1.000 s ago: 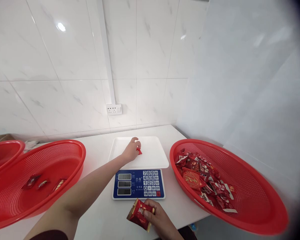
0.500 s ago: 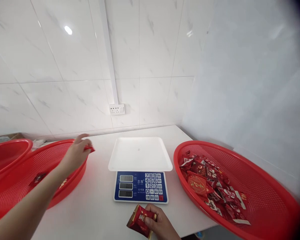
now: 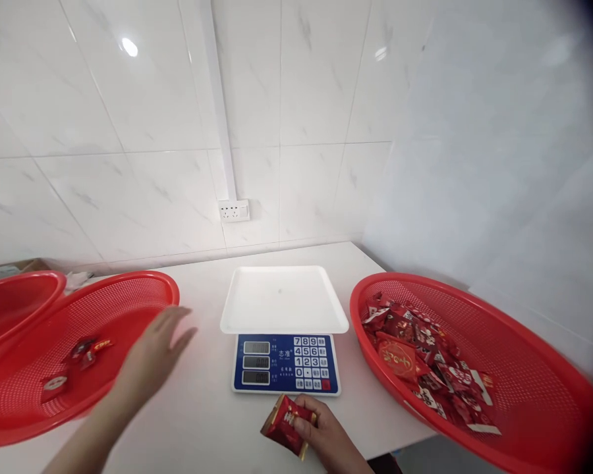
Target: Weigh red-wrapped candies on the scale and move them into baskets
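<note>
Marbled white tile covers the wall (image 3: 306,99) behind the white table (image 3: 197,408). The biggest thing on the tabletop, from where I stand, is the right-hand red basket (image 3: 534,368), oval with perforated sides; a slightly smaller view is had of the left-hand red basket (image 3: 143,289), and beyond it a further red basket (image 3: 14,303) is cut off by the edge of sight. Between the two nearer ones sits a scale (image 3: 286,368), its white tray (image 3: 284,299) behind a blue keypad panel, the lower two displays showing zeros, the top one too faint to read. A heap of red packets (image 3: 425,355) fills the near-left part of the right-hand red basket. The left hand (image 3: 153,355) hovers by the right side of the left-hand red basket, fingers stretched and thumb parted from them; I cannot tell whether it touches the rim. The right hand (image 3: 321,428), just in front of the scale, has its fingers closed round a red-and-gold packet (image 3: 285,426), tilted, thumb on its face. Smallest are the few little wrapped pieces (image 3: 54,383) on the floor of the left-hand red basket, dark red mostly, one touched with yellow
</note>
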A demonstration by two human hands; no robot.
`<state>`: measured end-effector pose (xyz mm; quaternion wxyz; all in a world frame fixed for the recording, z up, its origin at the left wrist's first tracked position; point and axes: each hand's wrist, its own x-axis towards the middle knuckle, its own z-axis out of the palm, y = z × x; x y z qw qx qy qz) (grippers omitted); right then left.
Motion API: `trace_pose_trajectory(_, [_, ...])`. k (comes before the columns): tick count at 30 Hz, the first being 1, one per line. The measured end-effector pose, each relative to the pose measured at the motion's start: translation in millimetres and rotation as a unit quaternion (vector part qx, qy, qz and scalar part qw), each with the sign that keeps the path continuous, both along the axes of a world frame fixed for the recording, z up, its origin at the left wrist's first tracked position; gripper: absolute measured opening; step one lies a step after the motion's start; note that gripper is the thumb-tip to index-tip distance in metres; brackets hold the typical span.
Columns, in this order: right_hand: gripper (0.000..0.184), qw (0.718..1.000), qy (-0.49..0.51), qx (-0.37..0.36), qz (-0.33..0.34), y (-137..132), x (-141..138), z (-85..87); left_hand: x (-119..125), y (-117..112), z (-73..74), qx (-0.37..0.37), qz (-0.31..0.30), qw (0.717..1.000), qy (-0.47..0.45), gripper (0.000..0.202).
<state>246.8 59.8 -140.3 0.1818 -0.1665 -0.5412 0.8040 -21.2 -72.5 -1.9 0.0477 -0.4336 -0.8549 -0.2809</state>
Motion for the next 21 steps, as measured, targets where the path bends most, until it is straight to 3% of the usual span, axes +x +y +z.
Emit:
trace_pose_trajectory(2, [0.036,1.0,-0.013,0.013,-0.024,-1,0,3.7,38,16,-7.2,-0.033,-0.103,0.981,-0.159,0.045])
trace_pose_trajectory(4, [0.037,0.998,-0.02,0.022,-0.058,-4,-1,6.8,75,28,-17.2,-0.071,-0.21,0.921,-0.32,0.046])
trace_pose_trajectory(6, [0.039,0.995,-0.023,0.037,-0.094,-8,-1,10.5,104,37,-28.2,-0.079,-0.287,0.865,-0.404,0.043])
trace_pose_trajectory(8, [0.041,0.99,-0.027,0.065,-0.121,-12,-1,15.5,122,43,-38.4,-0.064,-0.317,0.839,-0.437,0.033])
trace_pose_trajectory(11, [0.045,0.982,-0.043,0.109,-0.149,-18,-1,25.3,130,51,-50.3,-0.022,-0.289,0.826,-0.483,0.027])
trace_pose_trajectory(13, [0.046,0.975,-0.064,0.139,-0.158,-19,2,34.9,129,57,-56.1,-0.008,-0.273,0.795,-0.541,0.031])
trace_pose_trajectory(15, [0.044,0.965,-0.092,0.196,-0.146,-16,10,50.3,127,59,-60.9,0.003,-0.254,0.743,-0.619,0.033])
trace_pose_trajectory(18, [0.039,0.946,-0.125,0.278,-0.108,-3,33,87.5,124,57,-68.0,0.035,-0.177,0.637,-0.749,0.04])
trace_pose_trajectory(20, [0.032,0.929,-0.16,0.3,-0.147,15,54,118.0,121,53,-73.4,0.047,-0.131,0.574,-0.807,0.044])
trace_pose_trajectory(21, [0.03,0.907,-0.182,0.335,-0.18,27,65,132.7,120,51,-76.2,0.05,-0.118,0.55,-0.825,0.045])
